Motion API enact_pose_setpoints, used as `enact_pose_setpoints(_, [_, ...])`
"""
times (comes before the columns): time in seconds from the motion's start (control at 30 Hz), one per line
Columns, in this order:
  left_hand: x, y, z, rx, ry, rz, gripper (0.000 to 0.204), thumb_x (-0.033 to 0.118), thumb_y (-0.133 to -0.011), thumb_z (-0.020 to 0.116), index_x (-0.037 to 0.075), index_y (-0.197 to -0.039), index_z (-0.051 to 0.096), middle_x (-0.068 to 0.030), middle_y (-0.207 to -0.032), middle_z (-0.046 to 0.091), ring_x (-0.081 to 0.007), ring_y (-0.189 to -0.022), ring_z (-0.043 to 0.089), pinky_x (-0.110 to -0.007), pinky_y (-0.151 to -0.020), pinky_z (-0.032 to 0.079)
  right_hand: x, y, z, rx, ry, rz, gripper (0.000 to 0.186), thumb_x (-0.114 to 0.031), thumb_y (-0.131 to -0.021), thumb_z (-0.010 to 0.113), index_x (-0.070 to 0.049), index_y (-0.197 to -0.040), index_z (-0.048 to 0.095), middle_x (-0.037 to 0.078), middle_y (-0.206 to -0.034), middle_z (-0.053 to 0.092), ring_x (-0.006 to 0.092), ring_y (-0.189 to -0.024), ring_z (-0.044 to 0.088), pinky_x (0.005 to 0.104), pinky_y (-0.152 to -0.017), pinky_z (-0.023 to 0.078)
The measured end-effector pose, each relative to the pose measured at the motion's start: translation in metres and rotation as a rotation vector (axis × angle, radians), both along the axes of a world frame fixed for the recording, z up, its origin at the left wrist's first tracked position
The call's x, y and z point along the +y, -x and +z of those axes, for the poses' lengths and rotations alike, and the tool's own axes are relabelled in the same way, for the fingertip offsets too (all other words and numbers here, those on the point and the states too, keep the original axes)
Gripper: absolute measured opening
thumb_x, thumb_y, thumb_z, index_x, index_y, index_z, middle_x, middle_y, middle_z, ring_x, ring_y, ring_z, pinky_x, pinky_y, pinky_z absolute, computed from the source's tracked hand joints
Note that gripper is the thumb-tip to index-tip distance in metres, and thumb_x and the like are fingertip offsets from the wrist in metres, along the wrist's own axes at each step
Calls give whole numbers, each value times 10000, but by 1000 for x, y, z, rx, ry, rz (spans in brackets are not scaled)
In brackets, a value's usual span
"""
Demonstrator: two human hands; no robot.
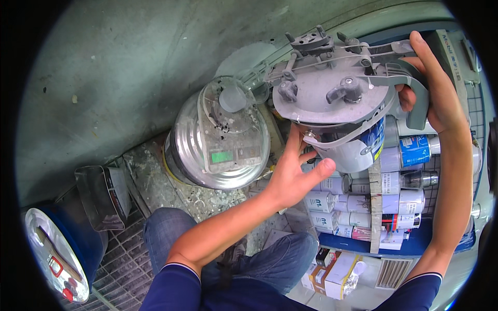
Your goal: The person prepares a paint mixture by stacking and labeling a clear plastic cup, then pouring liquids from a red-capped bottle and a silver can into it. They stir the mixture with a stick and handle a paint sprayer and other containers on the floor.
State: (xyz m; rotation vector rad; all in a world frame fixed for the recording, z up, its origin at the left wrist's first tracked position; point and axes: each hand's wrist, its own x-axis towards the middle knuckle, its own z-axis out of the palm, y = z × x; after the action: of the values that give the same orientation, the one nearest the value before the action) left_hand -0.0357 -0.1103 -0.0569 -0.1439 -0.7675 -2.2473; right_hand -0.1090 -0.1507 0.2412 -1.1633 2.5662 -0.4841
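A grey paint can (pixel 353 155) with a dark upper band and blue-and-yellow label hangs tilted above the shelf. On top sits a paint-stirring lid (pixel 332 93) with clamps, levers and a curved handle. My right hand (pixel 438 98) grips that handle, with one finger stretched up along a lever. At the can's left side is my left hand (pixel 293 176), fingers apart and thumb pointing right; its fingertips are by a small metal fitting (pixel 309 135) under the lid. Whether they press on it, I cannot tell.
Left of the can, a digital scale (pixel 233 142) with a lit green display rests on a metal drum lid (pixel 187 140). A translucent cup (pixel 233 98) is on its pan. Several cans (pixel 399 199) crowd the right-hand shelf. A blue drum (pixel 78 228) and cardboard box (pixel 332 274) stand lower down.
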Motion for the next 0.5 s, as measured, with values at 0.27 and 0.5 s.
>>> enact_pose_setpoints(0.27, [2,-1,2,-10,-2,-12,1185,497,-888,793,-46,-1612,27,-258,-1606,268,-383,-1499,325,-514,-1168,384,3,0,2,-9,-1,6,726,-702,-1007,466,-74,-668,602,-14,-497,485,94,-460,461,244,-512,392])
enact_pose_setpoints(0.5, [2,-2,2,-12,-20,-20,1194,472,-884,807,-41,-1618,17,-249,-1604,274,-369,-1490,333,-509,-1172,374,1,-14,-4,74,41,-16,679,-640,-1016,495,-52,-701,624,-8,-507,498,115,-475,487,248,-528,415])
